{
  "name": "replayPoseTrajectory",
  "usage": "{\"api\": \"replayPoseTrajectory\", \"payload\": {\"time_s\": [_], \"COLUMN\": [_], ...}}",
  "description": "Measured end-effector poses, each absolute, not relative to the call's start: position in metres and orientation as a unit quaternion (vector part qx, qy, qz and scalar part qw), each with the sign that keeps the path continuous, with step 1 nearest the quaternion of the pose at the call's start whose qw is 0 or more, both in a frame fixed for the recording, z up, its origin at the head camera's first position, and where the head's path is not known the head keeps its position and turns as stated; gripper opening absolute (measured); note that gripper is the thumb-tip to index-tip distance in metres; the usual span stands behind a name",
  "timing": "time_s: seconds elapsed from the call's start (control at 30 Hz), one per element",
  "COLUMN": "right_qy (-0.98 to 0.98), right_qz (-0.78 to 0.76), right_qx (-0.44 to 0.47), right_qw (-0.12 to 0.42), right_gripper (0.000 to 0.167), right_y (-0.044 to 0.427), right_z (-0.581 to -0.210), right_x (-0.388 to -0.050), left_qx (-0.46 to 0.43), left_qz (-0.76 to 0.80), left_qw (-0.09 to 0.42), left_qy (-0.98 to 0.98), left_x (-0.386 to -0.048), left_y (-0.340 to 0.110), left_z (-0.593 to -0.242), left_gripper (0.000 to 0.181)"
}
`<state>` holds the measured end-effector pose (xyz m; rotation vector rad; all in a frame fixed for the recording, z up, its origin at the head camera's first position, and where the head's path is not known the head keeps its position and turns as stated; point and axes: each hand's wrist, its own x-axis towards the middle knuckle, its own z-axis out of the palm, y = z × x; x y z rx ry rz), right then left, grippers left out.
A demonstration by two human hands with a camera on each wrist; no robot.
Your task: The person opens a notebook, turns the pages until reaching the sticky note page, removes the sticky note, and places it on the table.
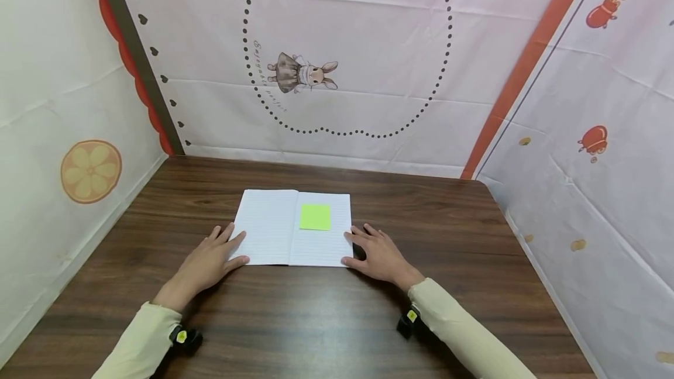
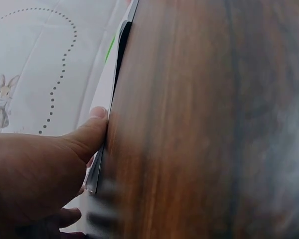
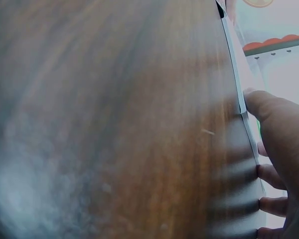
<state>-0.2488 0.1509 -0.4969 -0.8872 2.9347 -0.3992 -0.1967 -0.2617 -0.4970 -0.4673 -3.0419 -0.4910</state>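
An open notebook (image 1: 265, 227) with lined white pages lies flat on the wooden table. On its right page is a square lime-green sticky note (image 1: 315, 217). My left hand (image 1: 207, 259) rests at the notebook's left edge, thumb and forefinger on the page, the other fingers spread beside it. At the right edge, my right hand (image 1: 380, 253) touches the lower corner with thumb and forefinger. In the left wrist view the left thumb (image 2: 92, 132) presses on the page near the lower edge. The right thumb (image 3: 264, 104) does likewise in the right wrist view.
The dark brown table (image 1: 316, 320) reaches back to a printed cloth wall (image 1: 368, 75) with a rabbit picture. Further cloth walls stand at the left (image 1: 47, 104) and right (image 1: 605, 192). Each wrist carries a small black camera, the left camera (image 1: 186, 339) and the right camera (image 1: 407, 321).
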Motion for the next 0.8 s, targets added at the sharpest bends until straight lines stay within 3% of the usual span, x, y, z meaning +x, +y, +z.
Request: {"api": "replayPoseTrajectory", "payload": {"time_s": [0.6,0.8], "right_qy": [0.947,0.938], "right_qz": [-0.103,-0.079], "right_qx": [-0.302,-0.337], "right_qw": [0.035,-0.004], "right_gripper": [0.070,0.065], "right_y": [0.151,0.144], "right_z": [-0.487,-0.472], "right_x": [-0.252,-0.265], "left_qx": [-0.151,-0.151], "left_qz": [-0.171,-0.171], "left_qw": [0.009,0.009], "left_qy": [-0.974,-0.974], "left_x": [-0.198,-0.199], "left_y": [-0.261,-0.261], "left_z": [-0.497,-0.499], "left_gripper": [0.069,0.069]}}
